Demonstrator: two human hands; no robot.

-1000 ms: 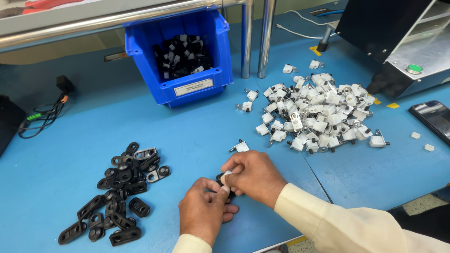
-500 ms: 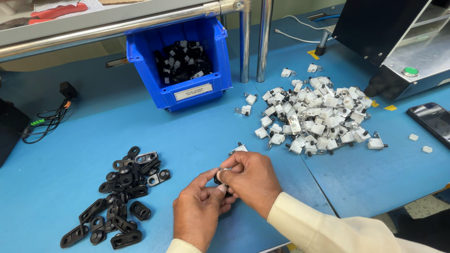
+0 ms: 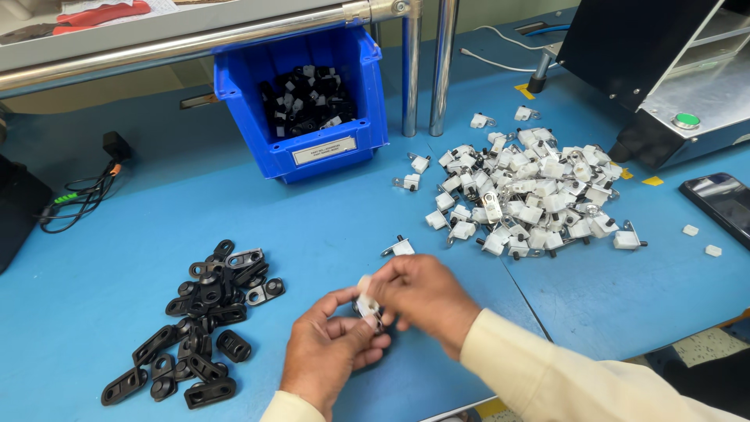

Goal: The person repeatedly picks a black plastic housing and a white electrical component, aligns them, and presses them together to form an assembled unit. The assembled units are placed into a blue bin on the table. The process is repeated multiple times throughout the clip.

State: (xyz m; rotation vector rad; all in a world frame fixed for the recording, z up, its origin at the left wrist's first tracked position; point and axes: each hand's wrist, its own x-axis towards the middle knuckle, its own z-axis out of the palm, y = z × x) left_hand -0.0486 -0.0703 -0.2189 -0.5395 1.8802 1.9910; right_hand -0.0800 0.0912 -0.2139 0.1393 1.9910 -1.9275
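My left hand (image 3: 328, 352) and my right hand (image 3: 426, 297) meet over the front of the blue table (image 3: 312, 227), both pinching one small white plastic part with a black piece (image 3: 367, 301) between their fingertips. A heap of black plastic brackets (image 3: 199, 312) lies just left of my left hand. A large pile of white plastic parts with metal pins (image 3: 531, 195) spreads out behind my right hand. One loose white part (image 3: 400, 248) lies right behind my fingers.
A blue bin (image 3: 312, 101) with black-and-white assembled parts stands at the back, beside two metal posts (image 3: 426, 66). A black and grey machine with a green button (image 3: 686, 119) is at the right, a phone (image 3: 723, 199) below it. Black cables (image 3: 78, 195) lie at the left.
The view has shifted a little. My hands stay together on the small part, turning it between the fingers; the white piece now shows at the fingertips.
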